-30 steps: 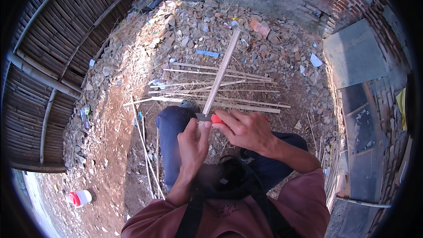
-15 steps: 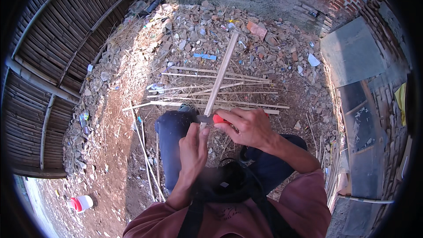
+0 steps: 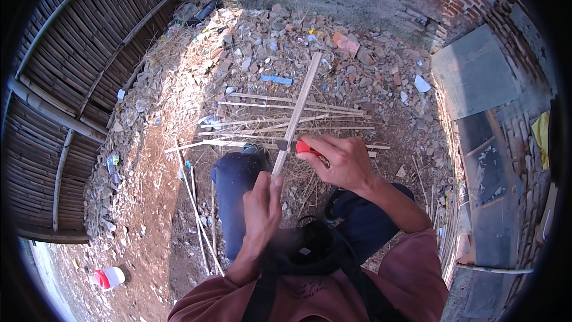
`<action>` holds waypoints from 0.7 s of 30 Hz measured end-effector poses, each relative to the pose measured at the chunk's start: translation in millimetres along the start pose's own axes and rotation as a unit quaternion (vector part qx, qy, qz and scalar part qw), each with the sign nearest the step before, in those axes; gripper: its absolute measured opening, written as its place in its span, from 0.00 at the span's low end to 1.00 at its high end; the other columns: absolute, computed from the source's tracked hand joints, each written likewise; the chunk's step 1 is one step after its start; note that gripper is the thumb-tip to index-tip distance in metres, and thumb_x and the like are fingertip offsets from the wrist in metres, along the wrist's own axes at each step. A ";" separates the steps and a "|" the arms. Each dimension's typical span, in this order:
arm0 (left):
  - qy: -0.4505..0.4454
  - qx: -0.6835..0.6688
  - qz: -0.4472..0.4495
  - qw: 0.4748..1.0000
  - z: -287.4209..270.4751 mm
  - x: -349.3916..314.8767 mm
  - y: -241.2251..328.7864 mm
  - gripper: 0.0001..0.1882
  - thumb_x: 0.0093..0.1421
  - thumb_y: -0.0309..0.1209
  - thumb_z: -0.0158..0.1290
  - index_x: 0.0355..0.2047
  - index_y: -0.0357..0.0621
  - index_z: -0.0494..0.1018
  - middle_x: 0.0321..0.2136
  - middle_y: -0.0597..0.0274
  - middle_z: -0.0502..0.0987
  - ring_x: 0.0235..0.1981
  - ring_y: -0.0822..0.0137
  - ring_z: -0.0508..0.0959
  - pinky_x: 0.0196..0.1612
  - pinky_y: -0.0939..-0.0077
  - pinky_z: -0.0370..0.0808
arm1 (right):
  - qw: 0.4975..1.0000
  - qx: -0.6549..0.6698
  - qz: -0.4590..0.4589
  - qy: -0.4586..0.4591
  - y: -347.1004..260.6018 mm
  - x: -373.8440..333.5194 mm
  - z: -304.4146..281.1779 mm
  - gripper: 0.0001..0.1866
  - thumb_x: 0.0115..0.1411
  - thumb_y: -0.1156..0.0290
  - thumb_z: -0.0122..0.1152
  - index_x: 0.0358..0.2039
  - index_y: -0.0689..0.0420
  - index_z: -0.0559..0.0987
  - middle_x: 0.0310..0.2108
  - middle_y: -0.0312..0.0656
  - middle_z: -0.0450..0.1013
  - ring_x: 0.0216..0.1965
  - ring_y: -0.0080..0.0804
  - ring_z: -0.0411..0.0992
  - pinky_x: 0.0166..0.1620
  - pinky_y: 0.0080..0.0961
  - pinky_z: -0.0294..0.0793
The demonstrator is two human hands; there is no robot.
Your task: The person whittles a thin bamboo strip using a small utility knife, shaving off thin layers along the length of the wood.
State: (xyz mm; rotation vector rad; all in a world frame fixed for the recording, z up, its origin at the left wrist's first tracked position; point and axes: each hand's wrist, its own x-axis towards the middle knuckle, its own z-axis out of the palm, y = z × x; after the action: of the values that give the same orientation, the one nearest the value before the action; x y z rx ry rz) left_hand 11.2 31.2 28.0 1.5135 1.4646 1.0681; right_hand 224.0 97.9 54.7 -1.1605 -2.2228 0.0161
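A long pale bamboo strip (image 3: 304,95) points away from me, raised over the strips on the ground. Its near end is pinched between the thumb and fingers of my left hand (image 3: 262,203). My right hand (image 3: 344,162) is wrapped round the red handle of a knife (image 3: 305,146). The knife's short dark blade lies across the strip, a little beyond my left fingertips. Whether the blade has cut into the strip, or how deep, I cannot tell.
Several thin bamboo strips (image 3: 262,121) lie crosswise on the rubble (image 3: 375,83) beyond my knees. More long strips (image 3: 196,209) are on the ground to the left. A red-and-white container (image 3: 108,278) stands at lower left. A bamboo wall (image 3: 65,36) bounds the left, brick walls the back and right.
The knife has moved away from my left hand along the strip, so more of the near end shows between them. The strip's far tip has dropped slightly toward me.
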 end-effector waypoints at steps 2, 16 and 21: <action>-0.015 0.009 -0.028 0.999 -0.8 -4.9 -0.7 0.18 0.79 0.39 0.48 0.35 0.37 0.70 0.18 0.60 0.68 0.21 0.74 0.65 0.26 0.68 0.64 | 0.996 0.055 0.044 0.057 19.4 14.1 -6.9 0.15 0.65 0.55 0.70 0.47 0.49 0.87 0.32 0.39 0.84 0.25 0.40 0.82 0.27 0.36 0.80; -0.018 0.008 -0.054 0.998 -5.2 -9.1 -3.8 0.20 0.79 0.40 0.49 0.32 0.37 0.68 0.16 0.56 0.63 0.19 0.72 0.62 0.24 0.64 0.60 | 0.996 0.074 0.030 0.042 37.1 20.1 8.6 0.14 0.65 0.57 0.70 0.46 0.50 0.88 0.33 0.42 0.85 0.29 0.41 0.84 0.31 0.36 0.82; -0.028 0.018 -0.056 0.998 -12.1 -24.1 -15.8 0.20 0.79 0.41 0.49 0.33 0.37 0.69 0.17 0.56 0.64 0.21 0.72 0.63 0.25 0.64 0.63 | 0.985 0.041 0.165 0.044 64.5 38.5 -6.0 0.14 0.69 0.61 0.67 0.48 0.56 0.88 0.30 0.44 0.84 0.29 0.37 0.83 0.34 0.31 0.80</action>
State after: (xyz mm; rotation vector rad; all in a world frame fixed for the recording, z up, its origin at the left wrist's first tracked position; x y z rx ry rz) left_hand -5.6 7.6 16.3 1.4578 1.5183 0.9297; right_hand 258.6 164.5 61.1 -1.4410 -1.9149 0.1863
